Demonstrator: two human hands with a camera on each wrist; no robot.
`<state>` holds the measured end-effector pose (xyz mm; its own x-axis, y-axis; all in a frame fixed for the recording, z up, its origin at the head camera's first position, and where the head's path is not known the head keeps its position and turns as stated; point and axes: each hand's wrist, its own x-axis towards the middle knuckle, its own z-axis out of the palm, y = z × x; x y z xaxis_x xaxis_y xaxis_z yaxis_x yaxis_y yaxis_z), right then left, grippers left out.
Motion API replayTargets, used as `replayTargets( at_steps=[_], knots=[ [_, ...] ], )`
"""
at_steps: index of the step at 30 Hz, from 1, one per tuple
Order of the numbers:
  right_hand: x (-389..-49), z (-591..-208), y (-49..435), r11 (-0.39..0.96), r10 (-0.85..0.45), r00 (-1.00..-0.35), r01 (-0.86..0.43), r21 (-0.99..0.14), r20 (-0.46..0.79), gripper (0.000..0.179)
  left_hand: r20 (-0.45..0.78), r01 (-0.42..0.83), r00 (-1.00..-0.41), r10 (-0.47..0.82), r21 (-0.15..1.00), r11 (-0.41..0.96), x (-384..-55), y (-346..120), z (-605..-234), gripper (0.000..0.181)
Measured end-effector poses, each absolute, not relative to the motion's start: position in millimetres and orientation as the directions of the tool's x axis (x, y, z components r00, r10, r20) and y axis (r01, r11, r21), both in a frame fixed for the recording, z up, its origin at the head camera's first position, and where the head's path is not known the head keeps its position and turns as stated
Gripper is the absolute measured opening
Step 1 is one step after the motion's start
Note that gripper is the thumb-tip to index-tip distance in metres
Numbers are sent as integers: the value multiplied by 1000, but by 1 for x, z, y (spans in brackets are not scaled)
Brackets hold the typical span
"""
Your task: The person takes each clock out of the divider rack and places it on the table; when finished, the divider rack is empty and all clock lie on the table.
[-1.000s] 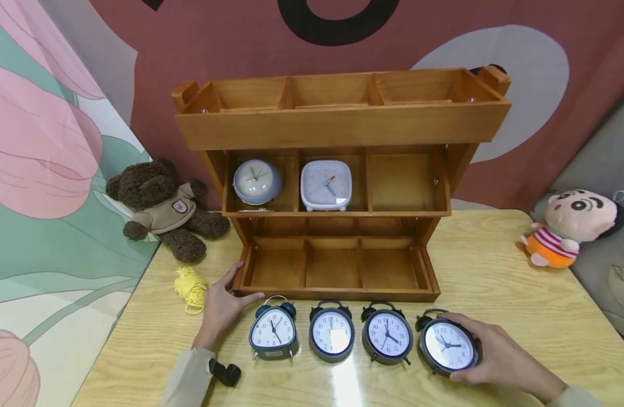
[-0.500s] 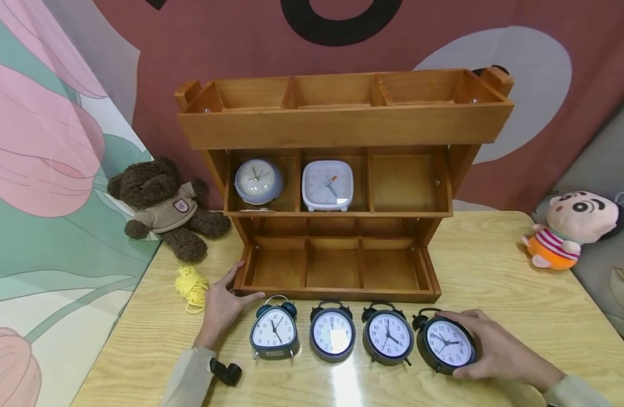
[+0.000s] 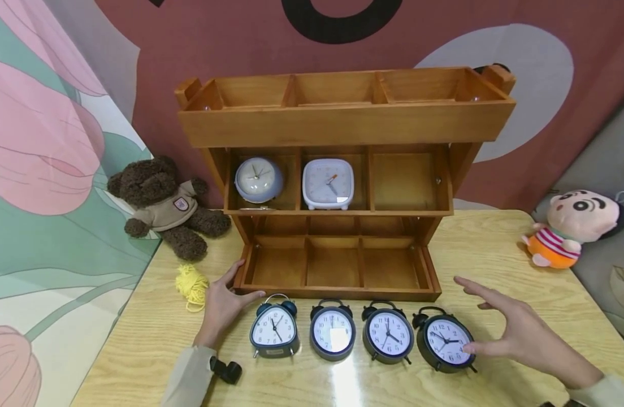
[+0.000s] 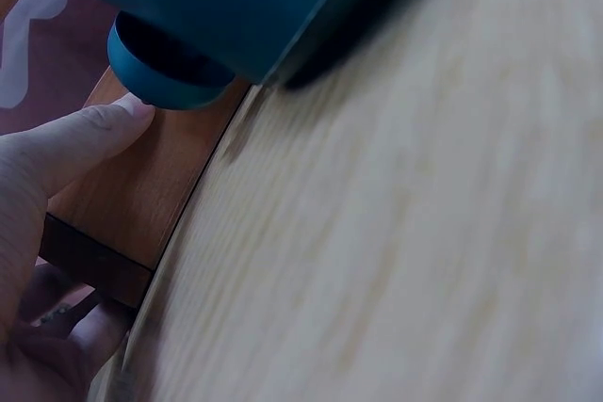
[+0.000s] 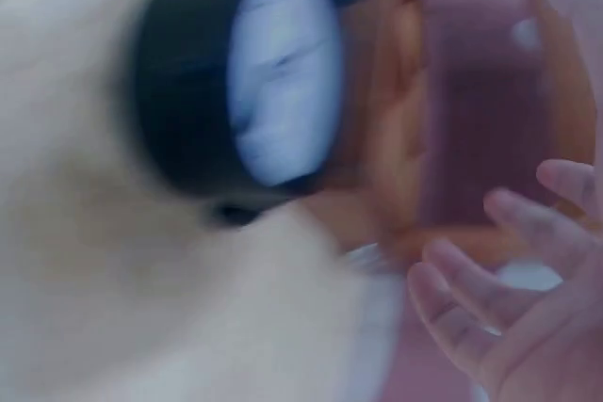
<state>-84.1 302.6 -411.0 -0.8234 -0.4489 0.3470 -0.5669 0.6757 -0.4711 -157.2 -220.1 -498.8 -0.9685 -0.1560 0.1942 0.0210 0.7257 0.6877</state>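
Observation:
My left hand (image 3: 224, 303) holds the front left corner of the wooden shelf (image 3: 337, 294), thumb along the front board, fingers at the side. Beside that thumb stands a dark teal alarm clock (image 3: 274, 332) with a rounded-triangle face; its body fills the top of the left wrist view. To its right, a round black alarm clock (image 3: 332, 333), another round alarm clock (image 3: 388, 336) and a rightmost alarm clock (image 3: 446, 343) stand in a row. My right hand (image 3: 520, 333) is spread, holding nothing; its thumb overlaps the rightmost clock's edge in the head view.
In the shelf's middle tier sit a round bluish clock (image 3: 258, 180) and a white square clock (image 3: 328, 183). A brown teddy bear (image 3: 164, 206) and yellow yarn (image 3: 191, 286) lie left of the shelf. A plush doll (image 3: 571, 226) sits far right.
My right hand has let go of the rightmost clock and opened, drawing off to the right. That clock was turned slightly and shifted left a little before. My left hand stays put.

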Motion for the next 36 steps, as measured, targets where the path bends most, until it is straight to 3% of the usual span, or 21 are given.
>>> replayTargets(
  at_steps=[8,17,22,36],
  knots=[
    [-115,-329,243,624,-506,-719,-687,-373,477,123,177,14,-973,-148,685,729,-156,-220,-500,91],
    [-173,-264,154,670,-524,-764,-642,-373,375,109,163,0,-974,-156,692,722,-157,-220,-496,91],
    [-204,-255,117,722,-540,-780,-622,-302,317,113,150,-12,-975,-161,697,717,-155,-217,-500,92],
    [-242,-273,90,792,-455,-857,-514,-330,241,117,138,-24,-977,-165,690,723,-155,-219,-496,92]
  ],
)
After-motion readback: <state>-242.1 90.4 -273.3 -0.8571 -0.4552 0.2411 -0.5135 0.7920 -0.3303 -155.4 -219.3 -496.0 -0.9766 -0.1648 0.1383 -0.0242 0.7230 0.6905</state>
